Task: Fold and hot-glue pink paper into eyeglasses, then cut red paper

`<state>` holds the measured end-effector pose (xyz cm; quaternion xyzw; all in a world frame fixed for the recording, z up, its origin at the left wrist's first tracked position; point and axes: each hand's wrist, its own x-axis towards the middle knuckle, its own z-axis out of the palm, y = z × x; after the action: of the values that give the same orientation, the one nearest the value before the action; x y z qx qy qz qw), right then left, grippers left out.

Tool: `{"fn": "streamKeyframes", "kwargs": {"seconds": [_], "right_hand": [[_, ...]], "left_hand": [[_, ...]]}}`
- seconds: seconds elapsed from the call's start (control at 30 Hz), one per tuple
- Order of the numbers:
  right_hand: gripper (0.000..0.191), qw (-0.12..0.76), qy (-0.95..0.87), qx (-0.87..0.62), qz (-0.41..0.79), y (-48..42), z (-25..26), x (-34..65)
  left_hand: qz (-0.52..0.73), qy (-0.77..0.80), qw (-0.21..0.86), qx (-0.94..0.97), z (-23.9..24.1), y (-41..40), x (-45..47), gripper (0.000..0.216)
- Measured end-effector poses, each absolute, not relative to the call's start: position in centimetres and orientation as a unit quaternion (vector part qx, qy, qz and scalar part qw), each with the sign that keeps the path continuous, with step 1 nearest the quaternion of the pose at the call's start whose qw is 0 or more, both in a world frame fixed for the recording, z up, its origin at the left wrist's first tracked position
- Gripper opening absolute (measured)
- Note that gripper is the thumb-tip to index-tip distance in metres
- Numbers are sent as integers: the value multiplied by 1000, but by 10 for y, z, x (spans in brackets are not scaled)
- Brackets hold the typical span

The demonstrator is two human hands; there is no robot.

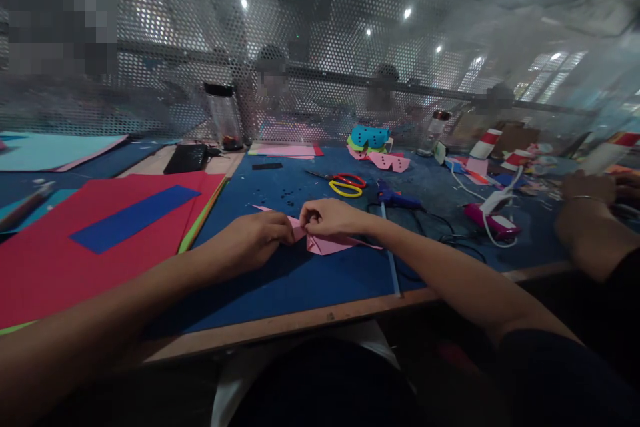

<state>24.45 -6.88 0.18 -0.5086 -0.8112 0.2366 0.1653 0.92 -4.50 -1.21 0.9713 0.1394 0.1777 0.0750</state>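
At the centre of the frame I have 2 bare hands close together over a folded piece of pink paper [330, 246], which lies low on the blue worktop [280, 300]. The left hand [265, 238] has its fingertips drawn in narrow, pinching the paper's left part; the right hand [330, 218] curls thumb and finger together on its upper edge. Just above them I see scissors [349, 181] with 1 red and 1 yellow handle, and to their right a blue glue gun [403, 199]. A thin pale stick [394, 273] stretches below it, right of the paper. On the left of the frame, a blue paper strip [135, 220] rests on a large red sheet [45, 273]. In the upper middle stands a blue punched paper piece [369, 137]. At the right edge, another person's hand [587, 190] shows; I cannot tell what it holds.
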Motion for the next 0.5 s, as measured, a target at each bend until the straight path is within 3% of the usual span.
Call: {"fn": "streamKeyframes", "kwargs": {"seconds": [0.27, 0.5], "right_hand": [[12, 182, -821, -491, 230, -62, 2, 263], [16, 134, -834, -493, 207, -65, 3, 269]], "left_hand": [[204, 125, 82, 968, -14, -41, 6, 34], [279, 208, 97, 932, -8, -36, 4, 34]]}}
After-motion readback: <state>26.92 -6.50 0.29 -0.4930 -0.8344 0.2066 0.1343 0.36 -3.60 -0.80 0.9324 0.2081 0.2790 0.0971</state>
